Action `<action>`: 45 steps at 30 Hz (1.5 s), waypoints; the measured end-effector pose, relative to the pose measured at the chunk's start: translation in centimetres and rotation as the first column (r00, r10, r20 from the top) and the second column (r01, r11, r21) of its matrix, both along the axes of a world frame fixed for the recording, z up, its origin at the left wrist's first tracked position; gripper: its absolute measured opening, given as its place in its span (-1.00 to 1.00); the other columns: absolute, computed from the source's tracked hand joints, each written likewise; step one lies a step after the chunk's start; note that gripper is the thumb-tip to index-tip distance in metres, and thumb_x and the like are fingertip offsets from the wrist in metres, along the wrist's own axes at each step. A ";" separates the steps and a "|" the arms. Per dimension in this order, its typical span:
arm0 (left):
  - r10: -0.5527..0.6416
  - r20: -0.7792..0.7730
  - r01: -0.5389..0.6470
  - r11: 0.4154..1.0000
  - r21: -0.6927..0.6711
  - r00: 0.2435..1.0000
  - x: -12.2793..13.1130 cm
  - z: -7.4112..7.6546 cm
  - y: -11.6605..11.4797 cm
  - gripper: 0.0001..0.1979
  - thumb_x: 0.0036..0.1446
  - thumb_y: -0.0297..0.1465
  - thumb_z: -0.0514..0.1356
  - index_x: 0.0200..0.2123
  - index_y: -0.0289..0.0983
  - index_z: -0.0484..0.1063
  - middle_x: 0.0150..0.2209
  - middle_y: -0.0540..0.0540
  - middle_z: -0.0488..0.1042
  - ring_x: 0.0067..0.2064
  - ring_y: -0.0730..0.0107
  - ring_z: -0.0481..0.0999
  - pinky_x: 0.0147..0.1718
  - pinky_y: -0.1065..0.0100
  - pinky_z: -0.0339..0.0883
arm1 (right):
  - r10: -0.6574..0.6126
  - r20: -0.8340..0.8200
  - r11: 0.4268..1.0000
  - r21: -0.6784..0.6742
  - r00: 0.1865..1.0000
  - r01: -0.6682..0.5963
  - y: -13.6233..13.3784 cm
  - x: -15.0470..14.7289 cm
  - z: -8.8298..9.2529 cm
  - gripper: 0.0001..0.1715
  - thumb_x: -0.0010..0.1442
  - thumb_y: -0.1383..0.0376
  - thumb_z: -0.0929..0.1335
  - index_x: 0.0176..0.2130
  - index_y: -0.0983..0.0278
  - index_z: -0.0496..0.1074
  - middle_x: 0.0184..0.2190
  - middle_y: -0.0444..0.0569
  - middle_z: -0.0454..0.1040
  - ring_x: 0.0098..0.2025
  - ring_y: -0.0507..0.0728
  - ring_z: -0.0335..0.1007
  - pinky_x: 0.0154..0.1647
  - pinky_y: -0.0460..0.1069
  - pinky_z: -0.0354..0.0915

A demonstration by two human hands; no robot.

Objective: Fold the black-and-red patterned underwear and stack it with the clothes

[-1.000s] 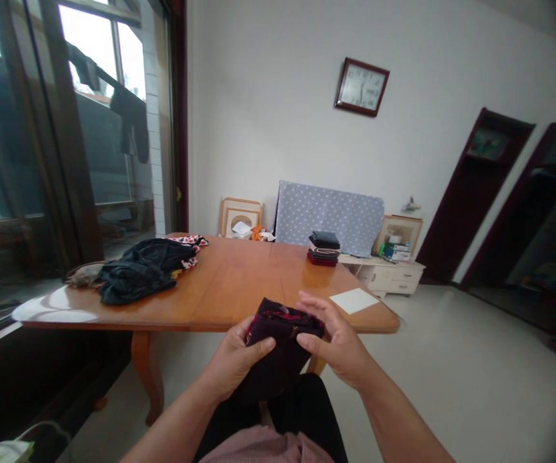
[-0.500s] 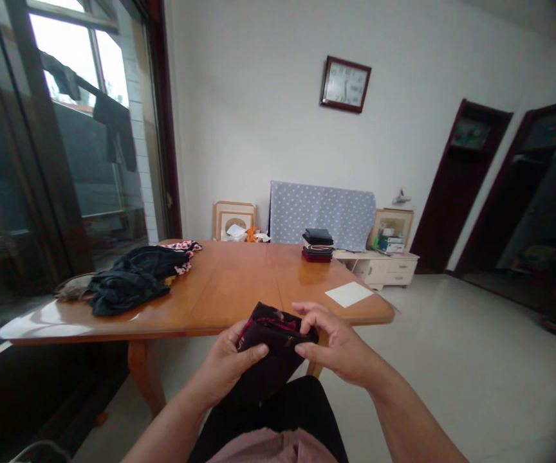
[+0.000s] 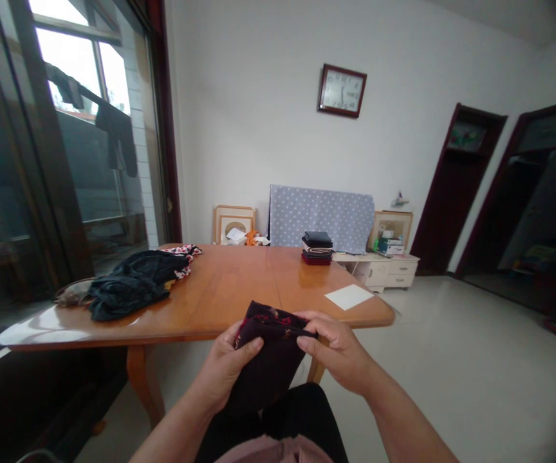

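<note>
A folded dark garment (image 3: 268, 360) with a red-patterned inner layer is held up above my lap, in front of the table's near edge. My left hand (image 3: 230, 360) grips its left side, thumb across the front. At the upper right corner, my right hand (image 3: 331, 347) pinches the top edge between thumb and fingers. Small light lettering shows near that edge. The garment's exact kind cannot be made out.
The wooden table (image 3: 239, 276) bears a heap of dark clothes (image 3: 133, 283) at left, a stack of folded clothes (image 3: 317, 247) at the far right, and a white sheet (image 3: 349, 296) near the right corner. A white cabinet (image 3: 389, 271) stands behind.
My right hand's fingers have closed onto the garment's upper right corner, where the index finger was raised over the opening before. The view has tilted slightly upward.
</note>
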State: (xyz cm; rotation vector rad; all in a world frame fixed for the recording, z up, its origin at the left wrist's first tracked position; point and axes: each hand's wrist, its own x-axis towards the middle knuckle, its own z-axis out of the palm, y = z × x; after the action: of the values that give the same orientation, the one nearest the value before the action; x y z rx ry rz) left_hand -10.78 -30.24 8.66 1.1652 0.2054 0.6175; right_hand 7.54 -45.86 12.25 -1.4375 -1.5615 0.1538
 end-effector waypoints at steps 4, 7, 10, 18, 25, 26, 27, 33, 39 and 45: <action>0.017 -0.059 -0.010 0.993 0.115 0.998 0.1 0.0 -0.2 -0.57 0.02 -0.28 0.42 -0.03 -0.25 0.51 -0.16 -0.15 0.61 -0.22 0.21 0.59 -0.19 0.27 0.43 | -0.095 0.036 0.995 -0.026 0.995 0.096 -0.1 0.0 -0.3 -0.82 0.19 0.16 0.43 -0.21 0.18 0.48 0.17 0.07 0.38 0.20 0.26 0.30 0.20 0.20 0.20; 0.018 -0.077 0.003 0.966 0.260 0.997 0.3 0.0 -0.3 -0.61 0.03 -0.29 0.40 -0.06 -0.26 0.53 -0.20 -0.10 0.59 -0.22 0.25 0.54 -0.21 0.33 0.38 | -0.132 0.083 0.991 -0.020 0.988 0.134 -0.1 -1.0 0.5 -0.62 0.11 0.18 0.48 -0.06 0.12 0.45 0.28 0.04 0.25 0.29 0.27 0.18 0.24 0.21 0.16; 0.025 -0.092 0.011 0.929 0.371 0.995 0.5 -0.2 -0.5 -0.68 0.04 -0.29 0.40 -0.13 -0.27 0.55 -0.28 -0.05 0.56 -0.26 0.30 0.50 -0.25 0.38 0.33 | -0.077 0.133 0.996 -0.026 0.988 0.081 0.3 -2.3 1.3 -0.61 0.09 0.18 0.49 -0.06 0.10 0.47 0.30 0.02 0.23 0.31 0.26 0.17 0.27 0.20 0.14; -0.049 -0.059 0.068 0.926 0.372 0.997 0.5 0.0 -1.0 -0.57 0.07 -0.30 0.38 0.04 -0.21 0.51 -0.07 -0.11 0.56 -0.07 0.18 0.50 -0.06 0.27 0.32 | 0.006 0.051 0.999 -0.033 0.999 -0.004 1.5 -3.2 0.3 -0.88 0.22 0.27 0.39 -0.18 0.14 0.47 0.24 0.05 0.34 0.31 0.23 0.20 0.25 0.18 0.17; -0.063 -0.057 0.080 0.922 0.380 0.996 0.3 0.0 -1.1 -0.59 0.11 -0.31 0.35 0.04 -0.19 0.52 -0.12 -0.09 0.57 -0.10 0.19 0.50 -0.06 0.26 0.31 | -0.128 0.014 0.990 -0.057 0.992 0.129 1.8 -3.4 -0.4 -0.59 0.18 0.18 0.42 0.03 0.10 0.37 0.12 0.02 0.45 0.12 0.22 0.41 0.13 0.15 0.27; -0.063 -0.059 0.080 0.920 0.384 0.996 0.3 0.0 -1.1 -0.60 0.11 -0.31 0.34 0.04 -0.20 0.52 -0.13 -0.10 0.57 -0.11 0.19 0.50 -0.07 0.27 0.31 | -0.160 0.018 0.984 -0.073 0.987 0.161 1.8 -3.3 -0.5 -0.41 0.15 0.14 0.45 0.14 0.09 0.30 0.12 0.04 0.45 0.10 0.24 0.41 0.12 0.16 0.28; -0.062 -0.059 0.080 0.917 0.391 0.996 0.3 0.0 -1.2 -0.60 0.11 -0.31 0.34 0.04 -0.20 0.52 -0.14 -0.10 0.57 -0.11 0.19 0.50 -0.08 0.27 0.31 | -0.189 0.036 0.977 -0.096 0.981 0.192 1.9 -3.3 -0.6 -0.24 0.11 0.09 0.47 0.23 0.09 0.22 0.11 0.06 0.45 0.09 0.27 0.42 0.10 0.18 0.28; -0.050 -0.058 0.070 0.905 0.420 0.997 0.4 0.0 -1.4 -0.64 0.10 -0.30 0.34 -0.02 -0.23 0.51 -0.15 -0.10 0.55 -0.09 0.19 0.47 -0.07 0.28 0.30 | -0.256 0.294 0.946 -0.120 0.921 0.301 2.1 -3.3 -0.5 -0.40 0.17 -0.12 0.38 0.06 0.16 0.41 -0.15 0.04 0.57 -0.10 0.29 0.50 -0.15 0.09 0.29; -0.002 -0.093 0.045 0.884 0.465 0.996 0.7 -0.2 -0.8 -0.61 0.07 -0.26 0.38 -0.06 -0.23 0.43 -0.14 -0.10 0.51 -0.10 0.21 0.47 -0.10 0.30 0.31 | -0.215 0.309 0.972 -0.020 0.926 0.232 2.3 -3.3 -0.3 -0.64 0.31 -0.03 0.30 -0.13 0.16 0.48 -0.32 -0.05 0.56 -0.27 0.17 0.49 -0.26 0.00 0.25; -0.321 -0.118 0.341 0.891 0.299 0.940 -0.2 0.1 0.5 -0.35 0.02 -0.12 0.39 0.13 -0.25 0.40 0.01 -0.21 0.51 0.06 0.04 0.46 0.00 0.19 0.34 | -0.203 0.191 0.979 0.021 0.960 0.203 2.1 -2.1 0.0 -0.69 0.30 0.00 0.32 -0.17 0.15 0.47 -0.33 -0.08 0.55 -0.27 0.16 0.48 -0.24 0.00 0.29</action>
State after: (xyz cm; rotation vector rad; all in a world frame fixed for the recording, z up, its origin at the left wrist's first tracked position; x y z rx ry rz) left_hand -10.96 -29.73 8.77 1.4931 -0.0433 0.3138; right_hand 5.44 -43.77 12.22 -1.6403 -1.5541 -0.1117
